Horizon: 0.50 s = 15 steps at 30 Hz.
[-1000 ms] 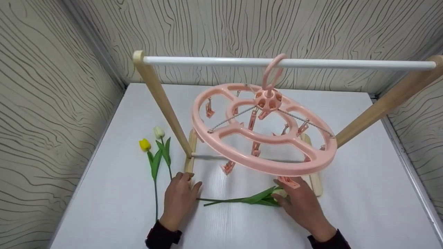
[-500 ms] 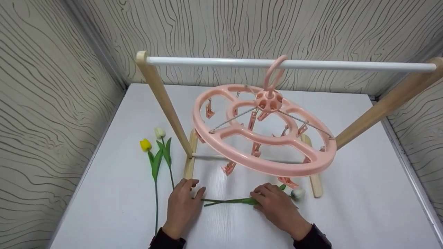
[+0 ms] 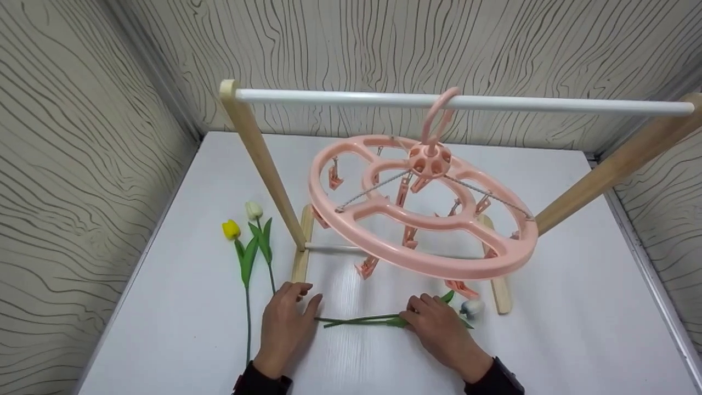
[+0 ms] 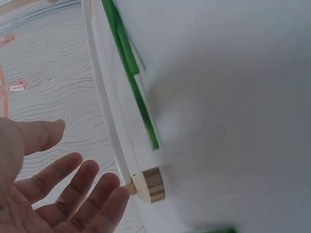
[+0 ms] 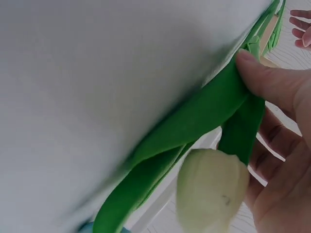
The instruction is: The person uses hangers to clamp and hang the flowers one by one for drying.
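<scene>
Shifted toward the left edge of the table (image 3: 581, 247) since a second ago, the right hand (image 3: 444, 334) pinches two tulips (image 5: 194, 121) by their leaves, on the table's near half. Near the stem ends, the left hand (image 3: 286, 323) holds nothing, fingers relaxed. They look artificial: probably light and bendy, best held at the leaf bases, sparing the soft blooms (image 5: 211, 189).

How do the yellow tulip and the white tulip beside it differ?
The yellow tulip has a yellow bloom, the white tulip a whitish one. The white tulip lies nearer the wooden stand than the yellow tulip. The left hand hides the white tulip's lower stem; the yellow tulip's shows farther down. Both have green leaves.
</scene>
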{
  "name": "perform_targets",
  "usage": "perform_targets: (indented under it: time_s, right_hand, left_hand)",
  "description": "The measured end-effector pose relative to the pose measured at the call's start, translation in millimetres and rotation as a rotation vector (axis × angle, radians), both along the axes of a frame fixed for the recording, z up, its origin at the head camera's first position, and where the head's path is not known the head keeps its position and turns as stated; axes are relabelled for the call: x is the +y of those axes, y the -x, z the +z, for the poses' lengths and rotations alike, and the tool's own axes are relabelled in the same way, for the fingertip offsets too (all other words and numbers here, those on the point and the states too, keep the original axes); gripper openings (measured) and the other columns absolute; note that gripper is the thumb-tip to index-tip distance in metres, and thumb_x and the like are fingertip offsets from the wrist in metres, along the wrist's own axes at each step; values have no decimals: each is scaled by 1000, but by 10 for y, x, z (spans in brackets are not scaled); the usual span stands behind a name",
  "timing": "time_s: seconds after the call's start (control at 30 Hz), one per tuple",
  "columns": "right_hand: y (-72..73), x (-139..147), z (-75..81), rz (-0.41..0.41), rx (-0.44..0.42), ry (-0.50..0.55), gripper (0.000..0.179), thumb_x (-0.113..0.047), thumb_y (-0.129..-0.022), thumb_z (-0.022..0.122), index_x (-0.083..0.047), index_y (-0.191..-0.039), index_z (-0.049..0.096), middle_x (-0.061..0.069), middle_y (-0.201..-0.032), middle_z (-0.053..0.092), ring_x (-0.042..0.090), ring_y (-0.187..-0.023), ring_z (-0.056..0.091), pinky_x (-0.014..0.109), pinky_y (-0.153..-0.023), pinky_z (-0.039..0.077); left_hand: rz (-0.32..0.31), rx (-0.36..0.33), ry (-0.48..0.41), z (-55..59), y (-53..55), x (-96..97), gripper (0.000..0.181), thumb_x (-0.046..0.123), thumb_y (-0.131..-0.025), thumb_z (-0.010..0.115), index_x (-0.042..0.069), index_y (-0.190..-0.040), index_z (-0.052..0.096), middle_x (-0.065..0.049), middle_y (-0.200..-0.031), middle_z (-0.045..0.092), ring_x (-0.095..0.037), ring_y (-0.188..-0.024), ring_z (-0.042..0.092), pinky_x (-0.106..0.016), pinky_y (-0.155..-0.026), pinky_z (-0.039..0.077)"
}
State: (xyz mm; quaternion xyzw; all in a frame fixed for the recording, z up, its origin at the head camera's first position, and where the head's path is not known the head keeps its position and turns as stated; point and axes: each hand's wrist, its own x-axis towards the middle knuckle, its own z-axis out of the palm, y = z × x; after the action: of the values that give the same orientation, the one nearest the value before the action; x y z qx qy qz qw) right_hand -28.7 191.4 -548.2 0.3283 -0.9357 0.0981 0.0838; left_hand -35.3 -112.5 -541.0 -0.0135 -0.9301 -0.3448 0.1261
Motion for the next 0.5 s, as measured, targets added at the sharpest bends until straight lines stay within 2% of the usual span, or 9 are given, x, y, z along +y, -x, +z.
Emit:
perform_targets:
  time_s: [0.2, 0.37, 0.5]
  right_hand:
    - [-68, 83, 104, -55, -22, 93, 19, -1, -78, 84, -15, -89, 78, -5, -83, 59, 12, -76, 55, 27, -66, 52]
    - [-116, 181, 175, -168, -63, 183, 26, -3, -74, 89, -18, -90, 76, -11, -84, 57, 7, -76, 54, 25, -64, 51]
    - [-152, 233, 185, -264, -139, 308, 29, -4, -73, 89, -21, -92, 75, -16, -88, 58, 2, -81, 55, 24, -66, 52]
  left_hand:
    - [13, 9, -35, 102, 20, -89, 24, 20, -85, 84, 7, -101, 74, -4, -87, 70, -20, -77, 68, -32, -67, 57]
    - [13, 33, -55, 175, -18, -81, 29, 23, -83, 86, 9, -105, 72, -3, -88, 70, -20, -77, 68, -33, -67, 58]
    - [-4, 23, -161, 183, -73, -9, 32, 24, -85, 85, 9, -110, 70, -1, -92, 70, -19, -79, 69, -34, -69, 60]
